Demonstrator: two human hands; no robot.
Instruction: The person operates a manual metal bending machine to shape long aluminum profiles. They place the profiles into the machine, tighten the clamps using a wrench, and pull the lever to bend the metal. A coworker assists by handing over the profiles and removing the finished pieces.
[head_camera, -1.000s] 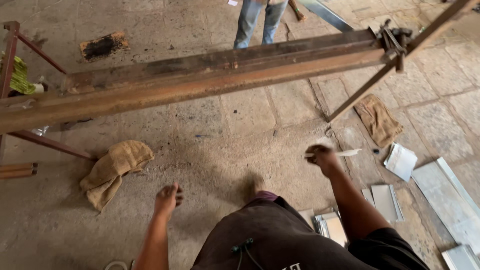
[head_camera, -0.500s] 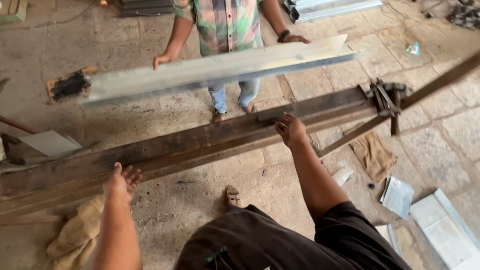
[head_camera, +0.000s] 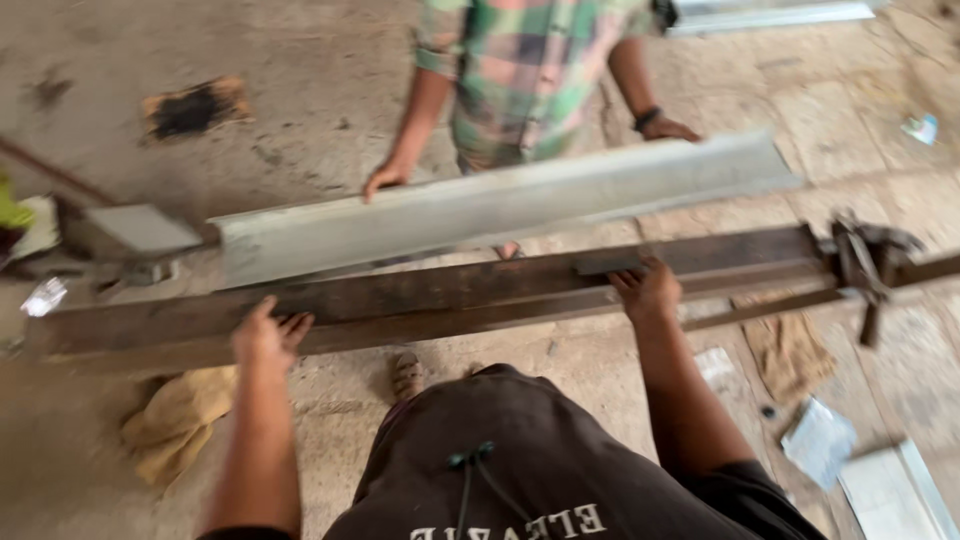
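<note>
A long rusty steel beam (head_camera: 470, 300) runs across the view in front of me at waist height. My left hand (head_camera: 265, 335) rests on its near edge at the left, fingers spread. My right hand (head_camera: 648, 290) lies on top of the beam to the right of centre, fingers curled over it. Beyond the beam, a person in a checked shirt (head_camera: 520, 75) holds a long bent strip of grey sheet metal (head_camera: 500, 205) with both hands, level and parallel to the beam. The picture is motion-blurred.
A clamp (head_camera: 865, 265) grips the beam's right end. Crumpled tan cloths lie on the floor at lower left (head_camera: 180, 420) and under the beam at right (head_camera: 790, 350). Flat sheet-metal pieces (head_camera: 890, 490) lie at lower right. A burnt patch (head_camera: 190, 108) marks the concrete.
My view has risen from the floor to the beam. Both my hands have come up from low down and landed on the beam. The other person has brought the sheet-metal strip closer.
</note>
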